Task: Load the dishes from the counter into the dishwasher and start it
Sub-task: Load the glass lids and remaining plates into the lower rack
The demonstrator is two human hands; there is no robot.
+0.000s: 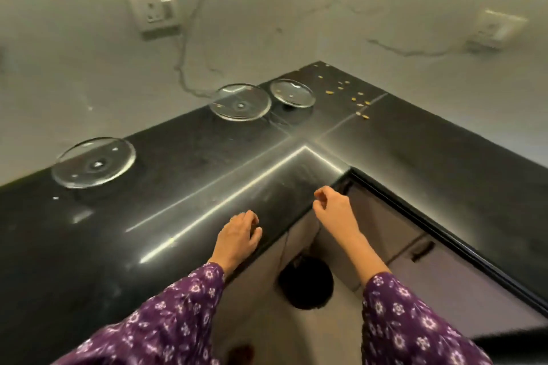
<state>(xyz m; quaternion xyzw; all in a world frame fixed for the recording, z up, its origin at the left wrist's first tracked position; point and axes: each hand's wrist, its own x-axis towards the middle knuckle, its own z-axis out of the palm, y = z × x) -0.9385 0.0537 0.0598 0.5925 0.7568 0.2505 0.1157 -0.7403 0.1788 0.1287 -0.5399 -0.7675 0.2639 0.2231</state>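
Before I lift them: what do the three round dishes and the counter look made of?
Left dish, middle dish and right dish: probably clear glass, smooth; the dark counter shows through them and their rims glint. The counter: black polished stone, perhaps granite; it mirrors light streaks and has a joint line.

Three round glass dishes lie on the black counter [415, 142]: the left dish [93, 163] near the back edge, and the middle dish [240, 106] and small dish [292, 93] just beside each other toward the back corner. There are two wall sockets, the left socket [152, 9] and the right socket [496, 28]. There are two hands, the left hand [238, 235] and the right hand [333, 207]. One dark round bin [305, 281] is on the floor. Yellow crumbs [360, 104] dot the back corner, too small to count.
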